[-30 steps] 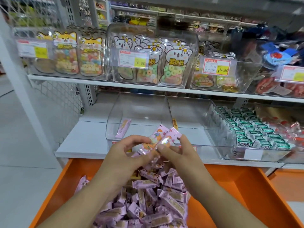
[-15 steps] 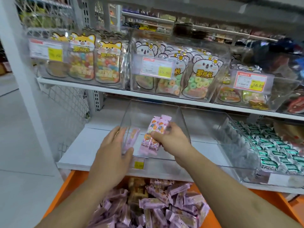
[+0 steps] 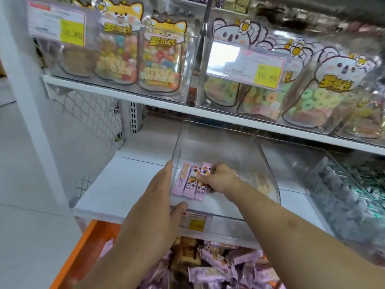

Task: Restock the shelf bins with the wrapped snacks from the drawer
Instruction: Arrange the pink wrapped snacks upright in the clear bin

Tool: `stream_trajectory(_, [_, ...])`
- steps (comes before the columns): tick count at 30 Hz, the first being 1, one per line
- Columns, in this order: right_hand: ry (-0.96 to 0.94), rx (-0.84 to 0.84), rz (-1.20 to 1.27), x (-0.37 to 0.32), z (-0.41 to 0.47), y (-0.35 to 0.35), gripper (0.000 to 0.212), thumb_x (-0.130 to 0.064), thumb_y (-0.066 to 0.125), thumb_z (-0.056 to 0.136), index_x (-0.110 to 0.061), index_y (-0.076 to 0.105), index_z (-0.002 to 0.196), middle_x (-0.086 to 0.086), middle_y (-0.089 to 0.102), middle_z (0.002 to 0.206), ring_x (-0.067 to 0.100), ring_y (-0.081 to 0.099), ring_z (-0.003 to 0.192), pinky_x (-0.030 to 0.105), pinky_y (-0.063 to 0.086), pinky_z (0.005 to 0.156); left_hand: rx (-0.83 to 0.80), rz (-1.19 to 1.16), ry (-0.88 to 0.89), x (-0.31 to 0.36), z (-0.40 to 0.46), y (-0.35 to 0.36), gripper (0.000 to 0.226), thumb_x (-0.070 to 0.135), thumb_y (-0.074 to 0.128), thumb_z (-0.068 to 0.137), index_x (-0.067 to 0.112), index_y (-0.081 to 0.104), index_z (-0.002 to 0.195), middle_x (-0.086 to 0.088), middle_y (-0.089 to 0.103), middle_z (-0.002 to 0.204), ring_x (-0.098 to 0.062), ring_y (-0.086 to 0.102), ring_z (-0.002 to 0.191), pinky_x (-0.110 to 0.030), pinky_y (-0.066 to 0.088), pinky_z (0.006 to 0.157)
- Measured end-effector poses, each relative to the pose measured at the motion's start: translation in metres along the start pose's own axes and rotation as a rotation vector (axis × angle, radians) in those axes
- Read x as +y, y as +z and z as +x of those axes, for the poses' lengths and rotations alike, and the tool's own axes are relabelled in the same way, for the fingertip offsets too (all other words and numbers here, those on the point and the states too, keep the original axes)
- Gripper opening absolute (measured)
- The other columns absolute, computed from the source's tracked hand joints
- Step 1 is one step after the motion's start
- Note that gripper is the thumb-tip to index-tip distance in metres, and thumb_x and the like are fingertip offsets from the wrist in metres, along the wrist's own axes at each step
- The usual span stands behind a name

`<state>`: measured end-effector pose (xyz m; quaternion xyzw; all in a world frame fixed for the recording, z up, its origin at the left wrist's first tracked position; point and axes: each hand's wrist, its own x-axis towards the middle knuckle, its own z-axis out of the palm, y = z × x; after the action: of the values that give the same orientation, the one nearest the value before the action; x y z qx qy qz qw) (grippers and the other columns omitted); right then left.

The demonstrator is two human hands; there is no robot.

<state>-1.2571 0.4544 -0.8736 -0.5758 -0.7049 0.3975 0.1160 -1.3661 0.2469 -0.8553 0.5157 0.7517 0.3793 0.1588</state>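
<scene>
Inside the clear bin (image 3: 218, 142) right hand (image 3: 220, 178) pinches three pink snacks (image 3: 192, 181), left hand (image 3: 158, 197) relaxed on its wall, drawer (image 3: 83, 243) below looks loaded still.

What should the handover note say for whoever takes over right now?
Left hand: open, braced on the left wall of the clear bin.
Right hand: inside the bin, fingers on the pink snack bars.
Done: three bars lie side by side at the bin's left.
Left: rest of the bin is bare; many wrapped snacks remain in the orange drawer below.
</scene>
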Motion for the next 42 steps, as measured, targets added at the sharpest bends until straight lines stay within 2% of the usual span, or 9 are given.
stream_trajectory(4, [-0.099, 0.069, -0.247, 0.006, -0.003, -0.004, 0.085, -0.045, 0.090, 0.078, -0.014, 0.045, 0.144, 0.011, 0.052, 0.137, 0.028, 0.061, 0.118, 0.030, 0.050, 0.088, -0.007, -0.014, 0.003, 0.003, -0.002, 0.000, 0.094, 0.039, 0.064, 0.100, 0.047, -0.007, 0.160, 0.028, 0.024, 0.162, 0.008, 0.042, 0.127, -0.021, 0.039, 0.103])
stream_trajectory(7, [-0.255, 0.020, -0.297, 0.013, -0.009, -0.005, 0.088, -0.043, 0.090, 0.078, -0.030, 0.045, 0.152, 0.003, 0.046, 0.142, 0.025, 0.053, 0.129, 0.026, 0.040, 0.099, -0.016, -0.019, 0.000, 0.005, -0.004, -0.001, 0.094, 0.040, 0.063, 0.100, 0.048, -0.008, 0.160, 0.027, 0.024, 0.163, 0.009, 0.041, 0.126, -0.022, 0.039, 0.105])
stream_trajectory(12, [-0.361, -0.026, -0.495, 0.018, -0.006, -0.001, 0.076, -0.055, 0.081, 0.083, -0.043, 0.049, 0.150, -0.003, 0.046, 0.138, 0.022, 0.037, 0.134, 0.036, 0.034, 0.111, -0.029, -0.028, 0.008, 0.004, -0.003, 0.000, 0.095, 0.040, 0.063, 0.100, 0.047, -0.010, 0.161, 0.026, 0.023, 0.164, 0.009, 0.039, 0.128, -0.017, 0.036, 0.102])
stream_trajectory(17, [-0.350, 0.047, -0.612, 0.015, 0.009, 0.002, 0.072, -0.054, 0.074, 0.087, -0.044, 0.046, 0.153, 0.000, 0.047, 0.144, 0.026, 0.038, 0.132, 0.040, 0.037, 0.111, -0.027, -0.019, 0.022, 0.000, -0.002, 0.001, 0.095, 0.042, 0.061, 0.101, 0.049, -0.013, 0.159, 0.029, 0.018, 0.164, 0.005, 0.041, 0.135, -0.016, 0.036, 0.102])
stream_trajectory(22, [-0.460, 0.088, -0.613, -0.002, 0.018, 0.013, 0.054, -0.052, 0.074, 0.081, -0.026, 0.059, 0.127, -0.001, 0.057, 0.129, 0.027, 0.047, 0.126, 0.038, 0.037, 0.102, -0.018, -0.028, 0.034, -0.003, -0.001, 0.003, 0.095, 0.044, 0.061, 0.100, 0.051, -0.014, 0.158, 0.031, 0.019, 0.162, 0.010, 0.042, 0.126, -0.014, 0.034, 0.096])
stream_trajectory(26, [-0.469, -0.047, -0.650, -0.012, 0.022, 0.031, 0.086, -0.076, 0.075, 0.062, -0.030, 0.052, 0.131, -0.005, 0.056, 0.133, 0.026, 0.045, 0.129, 0.048, 0.037, 0.112, -0.010, -0.033, 0.031, -0.006, 0.001, 0.006, 0.095, 0.044, 0.063, 0.099, 0.051, -0.012, 0.158, 0.029, 0.026, 0.161, 0.013, 0.040, 0.113, -0.014, 0.036, 0.093])
stream_trajectory(28, [-0.444, -0.072, -0.650, -0.008, 0.029, 0.034, 0.085, -0.083, 0.073, 0.055, -0.034, 0.051, 0.121, -0.008, 0.054, 0.124, 0.028, 0.043, 0.131, 0.053, 0.037, 0.112, -0.010, -0.025, 0.032, -0.006, 0.002, 0.006, 0.096, 0.044, 0.062, 0.100, 0.049, -0.013, 0.159, 0.028, 0.024, 0.163, 0.012, 0.039, 0.113, -0.013, 0.036, 0.094])
stream_trajectory(34, [-0.485, -0.046, -0.644, -0.011, 0.020, 0.028, 0.077, -0.076, 0.085, 0.050, -0.035, 0.055, 0.107, -0.012, 0.049, 0.105, 0.015, 0.044, 0.102, 0.039, 0.045, 0.096, -0.007, -0.040, 0.028, -0.003, 0.000, 0.005, 0.095, 0.045, 0.061, 0.100, 0.047, -0.012, 0.160, 0.028, 0.021, 0.163, 0.014, 0.036, 0.118, -0.012, 0.035, 0.093])
stream_trajectory(42, [-0.456, -0.027, -0.583, -0.010, -0.001, 0.025, 0.086, -0.066, 0.094, 0.046, -0.033, 0.047, 0.110, -0.010, 0.042, 0.108, 0.016, 0.040, 0.105, 0.035, 0.047, 0.091, 0.006, -0.005, 0.015, -0.002, -0.001, 0.003, 0.097, 0.046, 0.063, 0.099, 0.044, -0.011, 0.162, 0.022, 0.012, 0.170, -0.003, 0.044, 0.142, -0.030, 0.044, 0.113])
